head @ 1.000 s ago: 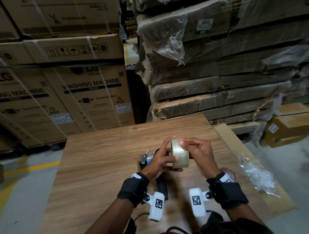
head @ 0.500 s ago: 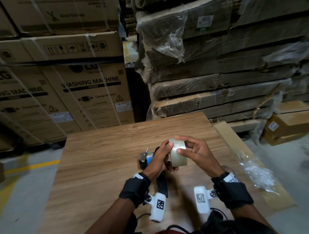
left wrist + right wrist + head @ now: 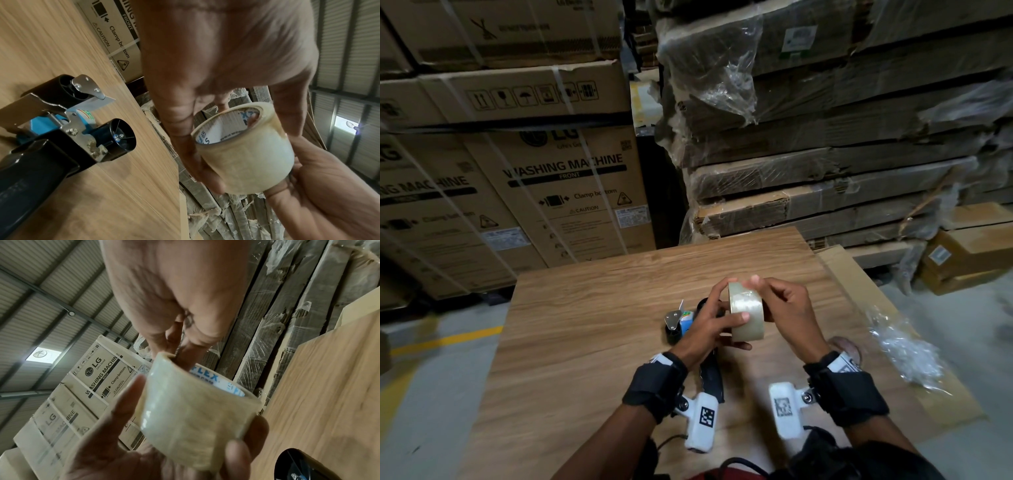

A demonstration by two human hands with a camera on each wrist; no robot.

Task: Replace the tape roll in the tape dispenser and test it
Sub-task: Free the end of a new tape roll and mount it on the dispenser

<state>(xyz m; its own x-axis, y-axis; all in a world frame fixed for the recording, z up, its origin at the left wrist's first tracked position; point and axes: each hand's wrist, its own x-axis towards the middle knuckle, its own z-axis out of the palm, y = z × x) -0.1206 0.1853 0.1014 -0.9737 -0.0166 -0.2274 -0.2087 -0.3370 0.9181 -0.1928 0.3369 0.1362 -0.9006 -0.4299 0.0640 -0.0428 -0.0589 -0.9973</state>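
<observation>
A roll of clear packing tape (image 3: 745, 313) with a white printed core is held in the air above the wooden table (image 3: 592, 329). My left hand (image 3: 717, 308) grips it from the left, thumb across its face and fingers (image 3: 179, 116) over the rim. My right hand (image 3: 780, 301) holds its right side, fingertips on the top edge and one finger inside the core in the right wrist view. The roll (image 3: 244, 155) (image 3: 193, 415) fills both wrist views. The tape dispenser (image 3: 674, 322) (image 3: 68, 128) lies on the table under my left hand, its black spool bare.
Crumpled clear plastic wrap (image 3: 904, 349) lies on a cardboard sheet (image 3: 859, 274) at the table's right edge. Stacked washing-machine cartons (image 3: 565, 178) and wrapped flat cardboard bundles (image 3: 825, 171) stand behind the table. Grey floor with a yellow line (image 3: 445, 341) lies to the left.
Both hands have kept the roll above the dispenser and turned it a little. My right fingertips have shifted onto its top edge.
</observation>
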